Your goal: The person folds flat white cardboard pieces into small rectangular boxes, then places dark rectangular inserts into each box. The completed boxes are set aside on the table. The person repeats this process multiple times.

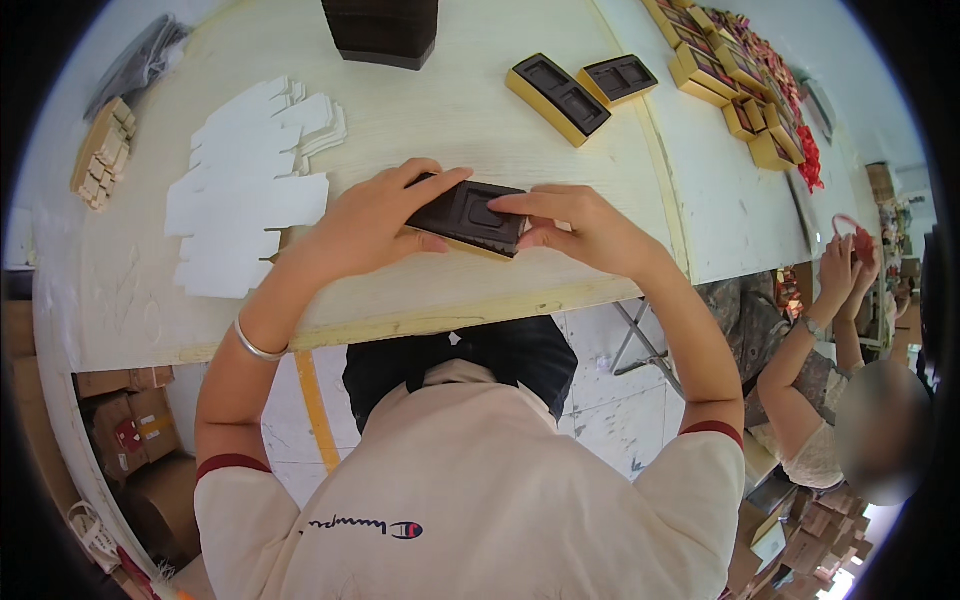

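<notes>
Between my two hands, over the near part of the table, is a small gold box with a black moulded tray insert (466, 213). My left hand (385, 215) is closed round its left end, thumb at the near side and fingers over the far edge. At the right end my right hand (570, 220) grips the corner, with fingertips on the black insert and the thumb lower down. Two similar gold boxes with black inserts (560, 98) (618, 78) sit farther off to the right. Left of my left hand lies a stack of flat white die-cut card blanks (245, 200).
A dark stack of black trays (382, 30) stands at the far edge. Several gold boxes (705, 70) and red items (808, 155) fill the far right. Small cream boxes (103, 155) are at the far left. A co-worker (810, 370) holds something red at right.
</notes>
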A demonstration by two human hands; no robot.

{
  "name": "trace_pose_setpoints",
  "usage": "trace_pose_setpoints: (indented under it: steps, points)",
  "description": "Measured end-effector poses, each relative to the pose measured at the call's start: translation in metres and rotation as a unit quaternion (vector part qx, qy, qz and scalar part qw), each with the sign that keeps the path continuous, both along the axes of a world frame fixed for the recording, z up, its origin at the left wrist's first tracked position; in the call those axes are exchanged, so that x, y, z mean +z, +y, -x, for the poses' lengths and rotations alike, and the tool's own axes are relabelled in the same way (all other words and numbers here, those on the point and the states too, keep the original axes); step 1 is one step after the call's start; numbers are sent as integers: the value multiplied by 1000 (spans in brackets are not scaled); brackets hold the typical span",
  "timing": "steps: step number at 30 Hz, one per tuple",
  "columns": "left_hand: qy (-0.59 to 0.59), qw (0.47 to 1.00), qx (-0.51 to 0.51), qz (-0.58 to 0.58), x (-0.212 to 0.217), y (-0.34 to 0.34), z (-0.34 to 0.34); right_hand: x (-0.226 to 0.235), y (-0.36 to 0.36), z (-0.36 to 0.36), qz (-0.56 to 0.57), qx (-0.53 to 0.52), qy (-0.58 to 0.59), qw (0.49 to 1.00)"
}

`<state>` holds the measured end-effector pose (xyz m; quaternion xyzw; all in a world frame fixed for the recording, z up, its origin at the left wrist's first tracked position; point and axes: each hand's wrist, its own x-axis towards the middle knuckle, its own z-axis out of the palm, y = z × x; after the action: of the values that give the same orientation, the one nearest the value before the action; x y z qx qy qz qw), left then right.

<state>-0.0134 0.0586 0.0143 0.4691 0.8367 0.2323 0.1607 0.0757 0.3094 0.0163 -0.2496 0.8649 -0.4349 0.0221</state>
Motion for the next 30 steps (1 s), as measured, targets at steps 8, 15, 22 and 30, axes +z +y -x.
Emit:
trace_pose_setpoints:
  steps: [8,15,22,30]
  points:
    - [98,994,45,25,5,11,-20,4,-21,9,-249,68,273,927]
    - [106,993,44,14,5,8,-20,13,-17,7,-237,67,191,950]
    - [104,995,-8,-5,0,2,-8,21,-18,14,-311,141,174,924]
    - [237,971,-1,-7,-15,0,-21,2,-42,-12,-394,25,269,879]
